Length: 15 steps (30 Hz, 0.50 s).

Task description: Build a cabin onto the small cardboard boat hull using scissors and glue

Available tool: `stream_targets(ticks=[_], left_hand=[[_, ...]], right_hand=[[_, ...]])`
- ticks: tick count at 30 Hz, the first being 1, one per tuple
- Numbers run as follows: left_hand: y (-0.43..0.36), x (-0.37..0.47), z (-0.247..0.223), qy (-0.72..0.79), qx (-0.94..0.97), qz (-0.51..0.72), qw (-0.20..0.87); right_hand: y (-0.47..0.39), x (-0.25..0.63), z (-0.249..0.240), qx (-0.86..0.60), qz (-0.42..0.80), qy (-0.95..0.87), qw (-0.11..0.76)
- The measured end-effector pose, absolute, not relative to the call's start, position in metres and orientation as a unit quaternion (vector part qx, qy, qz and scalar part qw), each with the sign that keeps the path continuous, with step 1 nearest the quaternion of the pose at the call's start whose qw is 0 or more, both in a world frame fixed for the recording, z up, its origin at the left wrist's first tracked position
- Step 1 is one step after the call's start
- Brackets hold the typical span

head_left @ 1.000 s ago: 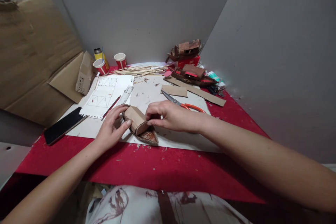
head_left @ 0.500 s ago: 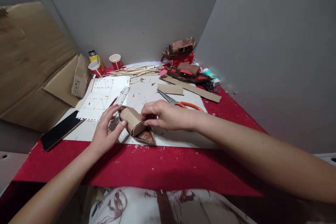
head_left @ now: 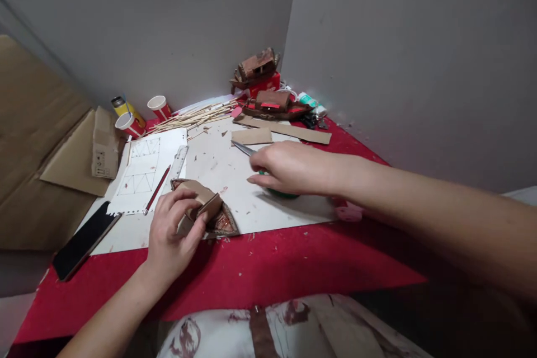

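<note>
A small brown boat model [head_left: 224, 221] with a bare cardboard cabin piece [head_left: 200, 191] lies near the front edge of the white sheet. My left hand [head_left: 174, 226] grips the cabin piece between thumb and fingers, on the boat's left side. To the right, my right hand [head_left: 283, 168] is over the scissors [head_left: 243, 148], whose blades point up and left from under the fingers. Something green shows beneath this hand. The scissors' handles are hidden, and whether the fingers grip them is unclear. Just beyond the blades is a cardboard strip [head_left: 251, 136].
Two finished boat models [head_left: 271, 102] stand at the back right, beside a long cardboard strip [head_left: 289, 130]. Thin sticks [head_left: 197, 114], paper cups [head_left: 158, 106] and a yellow bottle [head_left: 126, 107] are behind. Drawings [head_left: 142, 170], a red pencil [head_left: 157, 190], a ruler [head_left: 179, 161] and a phone [head_left: 86, 240] lie left.
My right hand has left the boat and moved right, over the scissors. My left hand now holds the cabin piece, which is tilted. The view has shifted to the right.
</note>
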<state>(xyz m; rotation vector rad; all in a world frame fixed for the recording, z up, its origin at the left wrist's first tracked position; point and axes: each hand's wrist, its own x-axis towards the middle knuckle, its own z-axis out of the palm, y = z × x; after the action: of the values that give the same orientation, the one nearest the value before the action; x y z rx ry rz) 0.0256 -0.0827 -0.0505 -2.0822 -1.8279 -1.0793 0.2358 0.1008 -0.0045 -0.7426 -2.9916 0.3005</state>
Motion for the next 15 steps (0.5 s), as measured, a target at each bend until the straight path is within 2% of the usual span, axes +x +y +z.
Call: stream_targets(ticks=[6, 15], left_hand=[[-0.084, 0.029, -0.048, -0.604, -0.706, -0.362, 0.080], [-0.086, 0.025, -0.051, -0.596, -0.723, -0.341, 0.075]], right_hand=[[0.097, 0.257, -0.032, -0.329, 0.066, -0.942, 0.006], [0.113, 0.255, -0.036, -0.387, 0.100, -0.916, 0.014]])
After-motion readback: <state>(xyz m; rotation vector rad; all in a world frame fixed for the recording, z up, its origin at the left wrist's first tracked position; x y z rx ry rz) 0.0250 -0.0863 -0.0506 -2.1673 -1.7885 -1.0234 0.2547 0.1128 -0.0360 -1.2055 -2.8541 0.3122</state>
